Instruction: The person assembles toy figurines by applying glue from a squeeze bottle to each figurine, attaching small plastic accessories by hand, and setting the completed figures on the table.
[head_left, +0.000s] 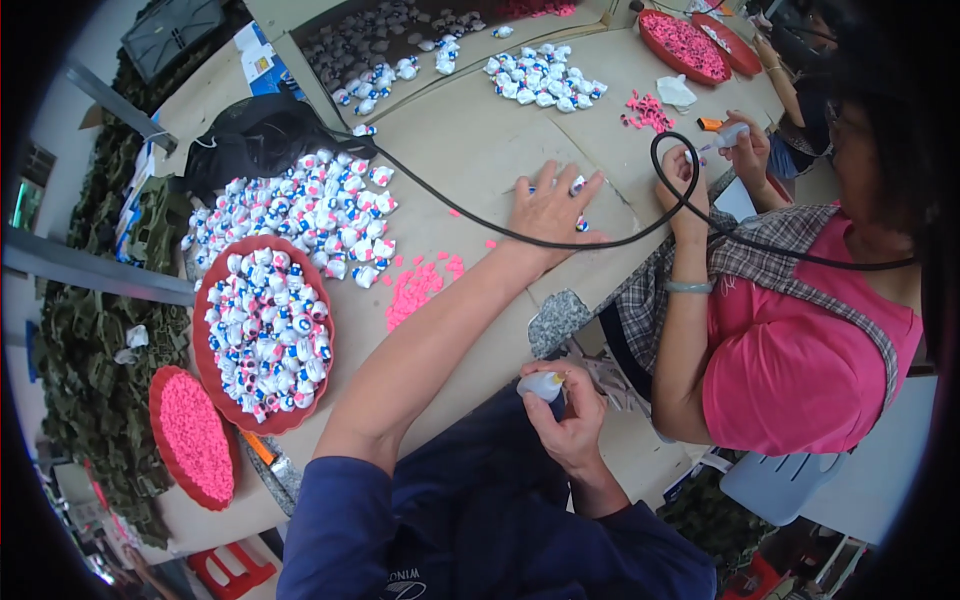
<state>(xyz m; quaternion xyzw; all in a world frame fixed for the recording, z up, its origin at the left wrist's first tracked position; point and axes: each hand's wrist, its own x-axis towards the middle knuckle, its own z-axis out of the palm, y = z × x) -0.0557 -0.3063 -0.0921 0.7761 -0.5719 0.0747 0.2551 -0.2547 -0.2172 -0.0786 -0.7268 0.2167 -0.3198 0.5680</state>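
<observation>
My left hand (555, 208) is stretched across the table, palm down with its fingers spread. A few small white-and-blue figures (577, 186) show between and beside its fingers; whether the palm touches others is hidden. Close to my body, my right hand (572, 420) is closed around a small white squeeze bottle (541, 386) with a yellowish tip. Below my left forearm lies a scatter of small pink pieces (415, 292). To the left are a large heap of white, blue and pink figures (300, 205) and a red dish (325, 375) filled with similar ones.
A red dish (233, 470) of tiny pink pieces and an orange-handled cutter (262, 448) sit at the left. More figures (545, 78) lie farther back. A black cable (450, 215) hangs across the view. At right, a co-worker in pink (790, 370) holds a bottle.
</observation>
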